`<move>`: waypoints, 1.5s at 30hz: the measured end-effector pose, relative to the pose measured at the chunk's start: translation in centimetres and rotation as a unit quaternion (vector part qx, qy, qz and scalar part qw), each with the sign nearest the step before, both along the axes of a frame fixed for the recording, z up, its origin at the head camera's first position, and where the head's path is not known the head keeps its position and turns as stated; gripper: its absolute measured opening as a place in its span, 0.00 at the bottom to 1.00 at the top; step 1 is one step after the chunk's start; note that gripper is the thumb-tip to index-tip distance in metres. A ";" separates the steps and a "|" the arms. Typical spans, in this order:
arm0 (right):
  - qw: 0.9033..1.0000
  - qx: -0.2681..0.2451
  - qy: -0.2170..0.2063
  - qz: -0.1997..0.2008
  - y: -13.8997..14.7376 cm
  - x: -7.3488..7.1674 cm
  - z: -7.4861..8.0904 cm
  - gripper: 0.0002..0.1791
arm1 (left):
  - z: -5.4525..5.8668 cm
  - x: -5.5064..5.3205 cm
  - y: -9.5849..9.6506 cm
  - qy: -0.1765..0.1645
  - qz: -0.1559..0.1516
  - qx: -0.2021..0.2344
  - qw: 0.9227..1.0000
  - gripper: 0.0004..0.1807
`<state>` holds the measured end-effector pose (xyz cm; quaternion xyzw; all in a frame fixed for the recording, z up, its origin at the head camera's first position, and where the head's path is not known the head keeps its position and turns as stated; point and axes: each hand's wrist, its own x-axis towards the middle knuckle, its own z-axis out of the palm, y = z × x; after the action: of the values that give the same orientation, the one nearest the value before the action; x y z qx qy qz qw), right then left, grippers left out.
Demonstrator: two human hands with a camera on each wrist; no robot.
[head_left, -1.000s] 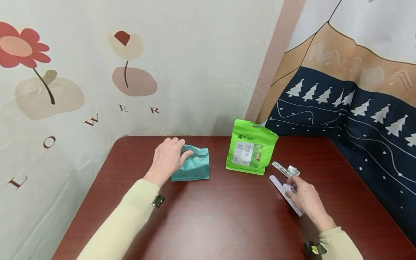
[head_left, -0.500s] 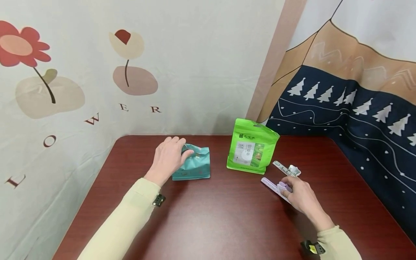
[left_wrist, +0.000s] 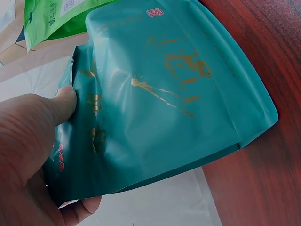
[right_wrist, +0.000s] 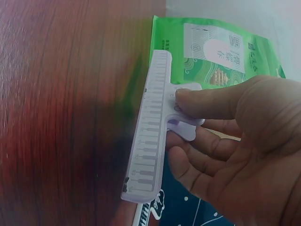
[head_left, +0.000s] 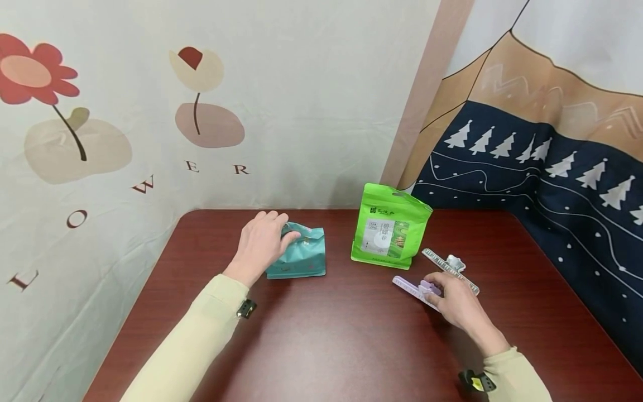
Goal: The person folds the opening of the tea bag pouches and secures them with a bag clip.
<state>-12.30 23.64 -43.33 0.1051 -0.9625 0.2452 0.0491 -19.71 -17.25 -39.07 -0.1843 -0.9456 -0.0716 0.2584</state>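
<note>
A right hand (head_left: 454, 301) pinched a lilac clip (right_wrist: 148, 132) while a left hand (head_left: 258, 245) pinched the upper edge of a teal bag (left_wrist: 155, 99).
The right thumb lay on one of the clip's handle tabs with fingers on the other side, and its long bar, patterned like piano keys, ran crosswise beyond the fingertips; whether it touched the table (head_left: 321, 346) could not be told. The left thumb pressed the teal bag's near face, fingertips behind it, most of the bag reaching rightward from the grip. A whitish clip (head_left: 447, 263) lay just beyond the right hand. Between the hands, farther back, a bright green bag (head_left: 389, 234) stood upright before a printed cloth backdrop (head_left: 311, 100).
</note>
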 end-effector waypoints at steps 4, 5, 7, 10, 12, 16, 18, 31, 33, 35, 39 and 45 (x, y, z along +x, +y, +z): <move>1.000 -0.010 0.009 0.002 -0.6 -0.1 0.1 0.14 | 0.0 0.0 0.0 0.003 -0.001 0.002 1.000 0.22; 1.000 -0.013 0.010 0.001 -0.7 -0.1 0.1 0.14 | 0.0 0.0 0.0 0.004 -0.001 0.002 1.000 0.22; 1.000 -0.021 0.005 -0.002 -1.0 -0.1 0.1 0.14 | 0.0 0.1 -0.1 0.002 -0.002 0.004 1.000 0.22; 1.000 -0.028 0.003 -0.006 -1.4 -0.2 0.0 0.14 | 0.0 0.1 -0.1 -0.004 -0.002 0.005 1.000 0.22; 0.999 -0.035 0.012 -0.004 -1.6 -0.2 0.0 0.14 | 0.1 0.1 -0.1 -0.007 -0.002 0.005 1.000 0.21; 0.998 -0.042 0.042 0.005 -2.0 -0.4 0.0 0.14 | 0.1 0.1 -0.1 -0.006 -0.002 0.007 1.000 0.21; 0.998 -0.048 0.051 0.007 -2.2 -0.4 0.0 0.14 | 0.1 0.1 -0.1 -0.005 -0.003 0.008 1.000 0.21; 0.994 -0.060 0.084 0.019 -3.3 -1.2 0.0 0.16 | 0.0 0.0 -0.2 0.015 -0.029 0.016 0.999 0.18; 0.994 -0.062 0.086 0.022 -3.5 -1.3 0.0 0.16 | 0.1 0.0 -0.2 0.011 -0.036 0.022 0.999 0.17; 0.994 -0.064 0.087 0.022 -3.7 -1.4 0.1 0.16 | 0.1 0.0 -0.2 0.010 -0.044 0.028 0.999 0.16; 0.994 -0.069 0.085 0.022 -4.2 -1.6 0.2 0.15 | -0.2 -0.3 -0.5 0.016 -0.063 0.036 0.997 0.15; 0.992 -0.080 0.091 0.027 -4.8 -1.9 0.2 0.15 | -0.5 -0.6 -0.7 0.027 -0.087 0.042 0.995 0.14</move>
<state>-14.23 18.83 -43.09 0.1492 -0.9280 0.3122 0.1384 -20.33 -17.92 -39.54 -0.2567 -0.9146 -0.1288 0.2845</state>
